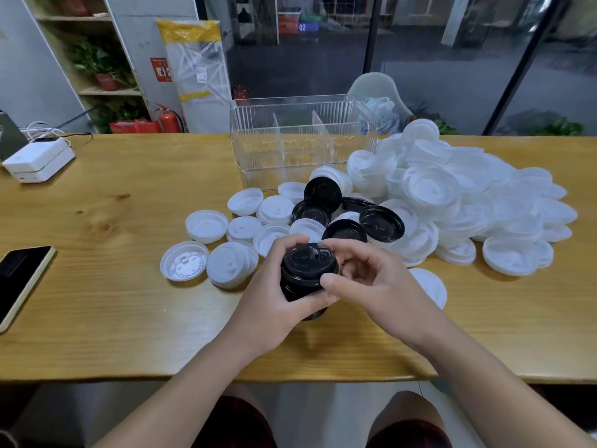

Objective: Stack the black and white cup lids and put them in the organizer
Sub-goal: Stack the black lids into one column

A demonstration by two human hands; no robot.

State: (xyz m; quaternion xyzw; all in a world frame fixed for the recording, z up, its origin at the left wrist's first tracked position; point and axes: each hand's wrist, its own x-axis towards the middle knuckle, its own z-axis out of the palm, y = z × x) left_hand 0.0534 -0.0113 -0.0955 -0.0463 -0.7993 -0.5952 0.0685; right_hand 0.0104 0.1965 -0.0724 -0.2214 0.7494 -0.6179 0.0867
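While left hand [284, 295] grips black lid stack [305, 279] above table [113, 286], right hand [358, 279] pinches top lid; stacking ongoing. Next: collect loose black lids [381, 221], organizer [303, 140] w/ nothing inside.

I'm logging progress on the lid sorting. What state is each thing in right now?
black lid stack: held above the table, gripped by both hands
left hand: wrapped round the stack's side
right hand: fingers on the stack's top rim
organizer: upright, no lids visible inside
loose black lids: unstacked on the table
white lids: heaped and scattered, unsorted
phone: screen dark
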